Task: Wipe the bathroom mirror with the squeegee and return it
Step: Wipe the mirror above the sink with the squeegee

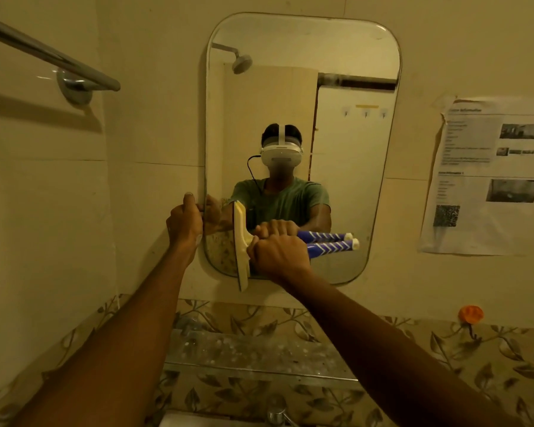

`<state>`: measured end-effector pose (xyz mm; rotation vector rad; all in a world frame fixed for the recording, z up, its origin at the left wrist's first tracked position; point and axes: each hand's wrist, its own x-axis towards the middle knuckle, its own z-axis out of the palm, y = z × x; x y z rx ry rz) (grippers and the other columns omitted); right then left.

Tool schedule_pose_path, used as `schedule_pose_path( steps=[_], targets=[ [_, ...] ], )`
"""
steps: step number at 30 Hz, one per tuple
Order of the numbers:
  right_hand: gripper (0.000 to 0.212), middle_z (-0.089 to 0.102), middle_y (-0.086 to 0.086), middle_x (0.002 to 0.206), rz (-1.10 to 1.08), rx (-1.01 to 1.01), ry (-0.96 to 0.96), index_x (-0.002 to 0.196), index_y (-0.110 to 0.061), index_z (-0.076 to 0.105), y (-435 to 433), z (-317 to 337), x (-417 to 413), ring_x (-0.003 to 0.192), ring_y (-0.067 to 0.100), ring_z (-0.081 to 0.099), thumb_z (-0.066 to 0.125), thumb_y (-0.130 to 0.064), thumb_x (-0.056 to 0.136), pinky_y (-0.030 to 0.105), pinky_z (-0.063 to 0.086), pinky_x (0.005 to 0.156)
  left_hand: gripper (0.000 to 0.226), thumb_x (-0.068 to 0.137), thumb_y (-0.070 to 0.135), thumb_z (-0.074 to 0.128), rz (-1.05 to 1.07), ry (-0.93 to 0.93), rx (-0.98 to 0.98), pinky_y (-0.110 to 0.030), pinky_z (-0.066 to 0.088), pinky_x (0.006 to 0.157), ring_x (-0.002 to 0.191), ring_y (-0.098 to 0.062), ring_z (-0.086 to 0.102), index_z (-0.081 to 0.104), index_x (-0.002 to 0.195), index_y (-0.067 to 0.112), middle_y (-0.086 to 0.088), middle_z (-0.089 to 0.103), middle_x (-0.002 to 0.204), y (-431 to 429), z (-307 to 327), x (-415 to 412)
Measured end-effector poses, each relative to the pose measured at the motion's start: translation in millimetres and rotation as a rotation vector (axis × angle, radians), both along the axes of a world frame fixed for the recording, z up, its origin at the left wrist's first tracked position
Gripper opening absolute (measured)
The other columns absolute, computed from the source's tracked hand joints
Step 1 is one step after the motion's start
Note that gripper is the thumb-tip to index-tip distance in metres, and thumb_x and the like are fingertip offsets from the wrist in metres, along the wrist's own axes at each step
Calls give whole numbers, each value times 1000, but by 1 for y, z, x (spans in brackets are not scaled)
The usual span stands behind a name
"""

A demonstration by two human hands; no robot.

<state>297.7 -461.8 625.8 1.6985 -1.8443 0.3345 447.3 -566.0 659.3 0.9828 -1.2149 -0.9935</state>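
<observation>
A rounded wall mirror (346, 192) hangs ahead and reflects a person in a green shirt. My right hand (278, 255) grips the squeegee (242, 245) by its blue and white patterned handle, which points right. Its pale yellow blade stands vertical against the mirror's lower left part. A smeared, spotted patch of glass shows left of the blade. My left hand (184, 221) grips the mirror's left edge, fingers curled round it.
A metal towel bar (50, 55) juts from the left wall. A printed paper sheet (487, 177) is stuck right of the mirror, with an orange hook (470, 314) below it. A glass shelf (253, 352) and a tap (278, 411) lie under the mirror.
</observation>
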Motion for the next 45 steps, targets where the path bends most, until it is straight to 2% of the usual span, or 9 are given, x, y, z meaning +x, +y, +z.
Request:
schedule_pose_path(
  steps=[5, 11, 14, 18, 21, 30, 37, 42, 45],
  targets=[
    [44, 44, 8, 135, -45, 111, -94, 136, -22, 42, 27, 6, -51, 126, 31, 42, 47, -42, 97, 47, 42, 100, 47, 97, 48, 28, 34, -1, -39, -52, 53, 89, 95, -34, 64, 60, 73, 22, -12, 67, 94, 7, 1, 0],
    [38, 50, -5, 69, -310, 106, -92, 95, -17, 53, 88, 15, -121, 64, 13, 56, 25, -41, 104, 27, 45, 61, 48, 102, 37, 29, 70, 8, -100, -41, 51, 82, 86, -26, 58, 57, 72, 12, -7, 60, 82, 6, 0, -5],
    [40, 56, -2, 79, -225, 72, 8, 103, -16, 52, 73, 13, -98, 57, 9, 47, 22, -41, 104, 24, 38, 52, 49, 103, 35, 29, 65, -20, -141, -35, 46, 78, 86, -25, 55, 61, 80, 6, -6, 58, 82, 4, -2, -6],
    [47, 53, 10, 127, -60, 6, -7, 132, -15, 46, 11, 19, -36, 107, 24, 56, 22, -42, 103, 33, 49, 80, 52, 102, 40, 29, 42, -8, -151, -47, 53, 89, 92, -32, 64, 65, 85, 6, -14, 66, 92, -3, -6, -3],
    [48, 56, 12, 128, -74, -47, 30, 125, -14, 52, -19, 37, -6, 116, 29, 53, 24, -45, 100, 44, 43, 100, 50, 102, 39, 29, 52, 0, -167, -45, 53, 85, 83, -28, 61, 59, 74, 12, -14, 66, 88, -4, -6, -4],
    [13, 49, -7, 74, -231, -48, -99, 101, -25, 44, 83, 64, -115, 60, 7, 48, 36, -35, 102, 23, 37, 53, 50, 103, 37, 28, 114, -67, -243, -37, 43, 81, 84, -21, 54, 64, 88, 6, -9, 60, 86, -7, -9, -7],
    [36, 54, 7, 114, -75, -53, -54, 124, -15, 50, 45, 18, -46, 76, 8, 40, 26, -35, 105, 20, 33, 59, 51, 102, 37, 31, 88, -81, -210, -40, 46, 86, 88, -24, 55, 66, 97, 1, -9, 59, 89, -2, -8, -6],
    [48, 56, 1, 77, 9, 33, -116, 80, -19, 57, -16, -37, 29, 60, 16, 50, 23, -40, 105, 28, 31, 53, 49, 103, 34, 30, 107, -74, -217, -35, 43, 79, 85, -23, 54, 66, 95, 1, -8, 59, 89, -2, -6, -7],
    [45, 61, 6, 87, -14, 21, -109, 89, -14, 60, -25, -45, 35, 68, 20, 54, 26, -39, 105, 31, 36, 58, 48, 103, 34, 29, 114, -68, -223, -34, 44, 76, 85, -25, 58, 63, 87, 4, -8, 60, 85, -3, -6, -7]
  ],
)
